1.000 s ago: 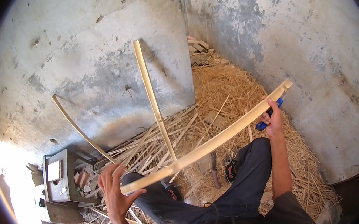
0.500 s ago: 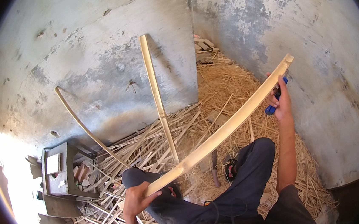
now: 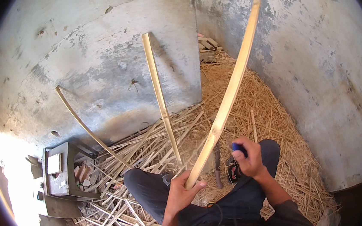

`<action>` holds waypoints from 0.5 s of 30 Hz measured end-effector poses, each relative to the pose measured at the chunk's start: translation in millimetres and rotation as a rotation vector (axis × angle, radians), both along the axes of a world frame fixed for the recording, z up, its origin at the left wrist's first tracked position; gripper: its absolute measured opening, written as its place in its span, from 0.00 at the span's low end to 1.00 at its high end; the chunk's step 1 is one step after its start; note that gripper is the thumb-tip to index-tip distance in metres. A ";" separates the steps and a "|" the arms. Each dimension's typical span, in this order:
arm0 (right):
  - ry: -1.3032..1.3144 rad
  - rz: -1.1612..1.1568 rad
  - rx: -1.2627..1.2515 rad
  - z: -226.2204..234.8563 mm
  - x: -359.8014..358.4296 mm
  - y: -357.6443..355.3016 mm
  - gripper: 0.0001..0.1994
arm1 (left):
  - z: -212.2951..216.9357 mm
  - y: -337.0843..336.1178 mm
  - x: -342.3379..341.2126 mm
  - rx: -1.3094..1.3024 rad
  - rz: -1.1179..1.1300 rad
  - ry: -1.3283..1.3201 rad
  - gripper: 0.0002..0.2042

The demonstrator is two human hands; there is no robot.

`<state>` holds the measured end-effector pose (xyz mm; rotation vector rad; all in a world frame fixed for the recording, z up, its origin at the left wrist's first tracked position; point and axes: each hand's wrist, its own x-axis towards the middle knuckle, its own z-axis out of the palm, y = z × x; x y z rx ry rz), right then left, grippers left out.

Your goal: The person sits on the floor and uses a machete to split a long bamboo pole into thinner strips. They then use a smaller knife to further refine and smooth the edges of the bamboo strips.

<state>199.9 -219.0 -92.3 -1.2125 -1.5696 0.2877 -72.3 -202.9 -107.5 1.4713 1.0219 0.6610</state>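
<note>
A long split bamboo strip (image 3: 231,91) rises from my lap and leans up to the right, its far end in front of the wall. My left hand (image 3: 181,192) is closed round its lower end, thumb lying across it. Just right of the strip, my right hand (image 3: 250,158) grips a blue-handled tool (image 3: 239,149) above my right knee. The working end of that tool is too blurred to make out. My right hand is apart from the strip.
Two more bamboo strips, a straight one (image 3: 158,89) and a bent one (image 3: 87,125), lean against the left wall. Split sticks (image 3: 137,153) and a heap of shavings (image 3: 270,105) cover the floor. A dark wooden stool-like frame (image 3: 62,183) lies at left.
The strip has swung more upright, and my left hand has moved right with its lower end. My right hand has left the strip's upper end and come down and nearer with the blue-handled tool.
</note>
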 end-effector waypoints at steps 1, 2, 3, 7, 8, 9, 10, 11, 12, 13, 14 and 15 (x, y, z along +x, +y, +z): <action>-0.039 0.028 0.003 -0.2 -4.6 -1.5 0.15 | 2.5 -0.2 4.2 -0.030 -0.009 -0.033 0.17; -0.078 0.037 0.007 -0.6 -7.6 -1.1 0.16 | 1.6 -0.5 7.5 -0.019 -0.013 -0.067 0.16; -0.117 0.046 0.010 -1.2 -9.9 -0.7 0.18 | -0.5 -0.2 10.5 -0.009 -0.016 -0.102 0.16; -0.190 0.051 0.055 -6.2 -16.4 2.3 0.20 | 3.4 -1.1 13.6 -0.030 -0.041 -0.127 0.14; -0.220 0.053 0.068 -6.6 -17.2 2.6 0.20 | 3.4 -0.7 13.2 -0.034 -0.060 -0.141 0.14; -0.249 0.054 0.081 -7.0 -18.0 2.9 0.20 | 2.9 0.1 12.6 -0.038 -0.079 -0.156 0.14; -0.278 0.056 0.094 -7.2 -19.0 3.1 0.20 | 2.5 0.9 12.2 -0.043 -0.099 -0.170 0.14; -0.315 0.062 0.091 -5.4 -21.4 1.9 0.18 | 2.2 1.2 12.1 -0.073 -0.117 -0.218 0.14; -0.353 0.068 0.089 -1.3 -24.7 -1.2 0.17 | 2.0 1.5 12.6 -0.103 -0.135 -0.265 0.14; -0.390 0.074 0.086 2.3 -27.9 -3.7 0.16 | 2.0 1.8 13.2 -0.133 -0.153 -0.312 0.15; -0.394 0.076 0.086 4.7 -30.4 -5.5 0.16 | 2.1 1.6 15.4 -0.121 -0.164 -0.336 0.15; -0.397 0.077 0.085 6.8 -32.8 -7.1 0.16 | 2.2 1.1 18.4 -0.109 -0.176 -0.360 0.16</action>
